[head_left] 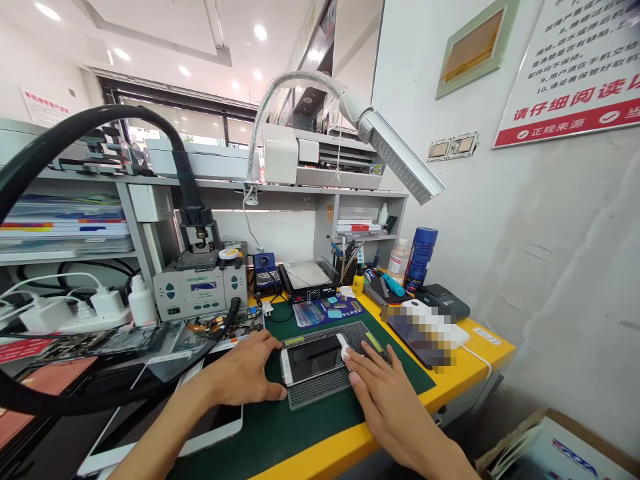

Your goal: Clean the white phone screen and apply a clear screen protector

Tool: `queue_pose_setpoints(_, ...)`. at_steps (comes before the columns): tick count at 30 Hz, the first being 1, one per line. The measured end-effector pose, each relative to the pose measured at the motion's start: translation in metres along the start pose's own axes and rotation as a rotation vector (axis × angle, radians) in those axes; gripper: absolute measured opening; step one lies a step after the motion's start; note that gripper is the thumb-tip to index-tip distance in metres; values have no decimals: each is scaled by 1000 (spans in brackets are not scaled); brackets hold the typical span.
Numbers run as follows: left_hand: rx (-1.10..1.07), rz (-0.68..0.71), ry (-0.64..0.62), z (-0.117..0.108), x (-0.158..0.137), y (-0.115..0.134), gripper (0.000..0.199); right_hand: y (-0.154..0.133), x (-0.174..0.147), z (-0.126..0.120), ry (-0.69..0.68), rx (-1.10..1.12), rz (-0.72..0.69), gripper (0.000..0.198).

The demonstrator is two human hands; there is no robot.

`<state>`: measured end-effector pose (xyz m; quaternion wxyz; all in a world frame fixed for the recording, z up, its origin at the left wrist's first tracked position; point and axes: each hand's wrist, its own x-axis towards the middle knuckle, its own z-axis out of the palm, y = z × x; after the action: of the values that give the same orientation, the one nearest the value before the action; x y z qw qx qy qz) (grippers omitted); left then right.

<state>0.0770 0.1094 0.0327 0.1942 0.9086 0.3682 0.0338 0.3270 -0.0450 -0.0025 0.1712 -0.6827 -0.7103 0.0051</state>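
A white-framed phone (316, 359) lies face up, its dark screen showing, on a grey perforated pad (320, 395). My left hand (247, 373) is at the phone's left end, thumb and index finger apart at the pad's left edge, holding nothing. At the phone's right end, the fingertips of my right hand (387, 400) press a small white wipe (345, 352) against the glass. The wipe is partly hidden by the fingers, and the other fingers stretch over the pad's right side. Under the pad is a dark green mat (300, 437).
A hot-air station (203, 290) stands behind left, its thick black hose (65, 403) looping around the left side. A white tablet (215, 433) lies by my left forearm. Phones (417, 337) and a blue can (421, 260) are right, beyond the mat. A lamp (400, 157) hangs above.
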Motion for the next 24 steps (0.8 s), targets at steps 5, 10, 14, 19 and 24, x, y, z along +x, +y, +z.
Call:
queue_pose_setpoints(5,14,-10,-12,-3,-1,5,86,3,0,1,19,5,17,50)
queue_pose_setpoints(10,24,0,-9,-2,0,4,88,5,7,4,19,-16,28,51)
queue_pose_setpoints(14,23,-2,2,0,0,2,88,8,14,7,21,-29,21,52)
queue_pose_setpoints(19,21,-2,3,0,1,2,87,7,26,8,22,-37,21,52)
queue_pose_setpoints(24,25,5,3,0,0,1,84,7,36,7,18,-30,16,53)
